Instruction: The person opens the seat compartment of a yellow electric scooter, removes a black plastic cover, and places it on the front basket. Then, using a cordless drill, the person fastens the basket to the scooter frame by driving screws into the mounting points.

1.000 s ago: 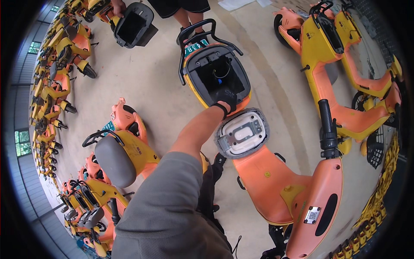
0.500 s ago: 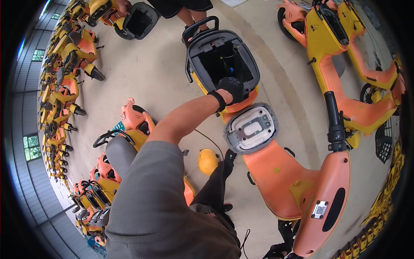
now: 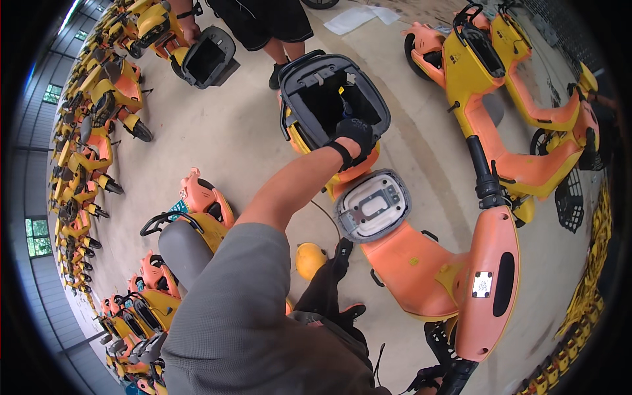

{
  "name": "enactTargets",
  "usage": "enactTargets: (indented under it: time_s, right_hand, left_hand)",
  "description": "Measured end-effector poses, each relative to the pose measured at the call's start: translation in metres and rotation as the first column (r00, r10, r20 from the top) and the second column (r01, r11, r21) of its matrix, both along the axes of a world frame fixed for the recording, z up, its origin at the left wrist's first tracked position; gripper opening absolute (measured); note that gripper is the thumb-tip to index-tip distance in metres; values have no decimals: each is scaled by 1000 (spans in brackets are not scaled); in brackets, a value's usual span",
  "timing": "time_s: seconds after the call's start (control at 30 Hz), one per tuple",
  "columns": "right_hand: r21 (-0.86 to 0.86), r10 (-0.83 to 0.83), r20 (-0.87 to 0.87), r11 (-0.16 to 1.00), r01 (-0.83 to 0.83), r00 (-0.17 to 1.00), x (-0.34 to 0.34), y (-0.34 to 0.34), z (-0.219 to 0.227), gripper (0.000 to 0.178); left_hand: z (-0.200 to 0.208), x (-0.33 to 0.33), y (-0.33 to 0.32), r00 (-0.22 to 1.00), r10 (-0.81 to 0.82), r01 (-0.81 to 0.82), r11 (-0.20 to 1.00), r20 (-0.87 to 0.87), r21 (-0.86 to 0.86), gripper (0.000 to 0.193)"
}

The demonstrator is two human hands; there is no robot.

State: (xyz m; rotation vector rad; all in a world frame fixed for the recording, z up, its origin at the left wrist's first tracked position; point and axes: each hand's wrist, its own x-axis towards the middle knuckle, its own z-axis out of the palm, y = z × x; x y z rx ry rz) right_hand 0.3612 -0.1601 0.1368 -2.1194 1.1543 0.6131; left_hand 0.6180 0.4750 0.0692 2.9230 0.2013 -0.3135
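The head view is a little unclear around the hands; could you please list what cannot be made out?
Head view:
- Left hand: fingertips hidden behind its gloved back.
- Compartment: floor lost in shadow.
- Right hand: fingers too small and dark; forearm cut off by lower edge.

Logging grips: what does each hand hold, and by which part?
Left hand: seemingly the bin, by its near rim. Right hand: beside the lower handlebar grip; cannot tell.
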Motion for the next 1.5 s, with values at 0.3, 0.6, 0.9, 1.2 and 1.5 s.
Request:
enactTargets:
  time_s: [0.3, 0.6, 0.9, 1.2, 1.5]
  right_hand:
    - [13, -93, -42, 996, 93, 995, -64, -2, -8, 20]
    - [55, -145, -16, 988, 146, 989, -125, -15, -9, 20]
    - [-4, -246, -246, 967, 253, 937, -238, 47, 10, 21]
    - [119, 298, -263, 954, -275, 918, -126, 228, -70, 37]
    - [204, 618, -252, 786, -584, 744, 133, 362, -211, 51]
  left_hand:
    - [-33, -36, -10, 977, 202, -201, 979, -64, 24, 46]
    - [-60, -38, -25, 936, 351, -348, 934, -22, 82, 48]
    - [-31, -30, 3, 982, 109, -113, 994, -153, -14, 46]
    - [-37, -19, 25, 983, -53, 16, 979, -177, -203, 47]
    - [-19, -21, 32, 980, -35, -20, 963, -196, -270, 56]
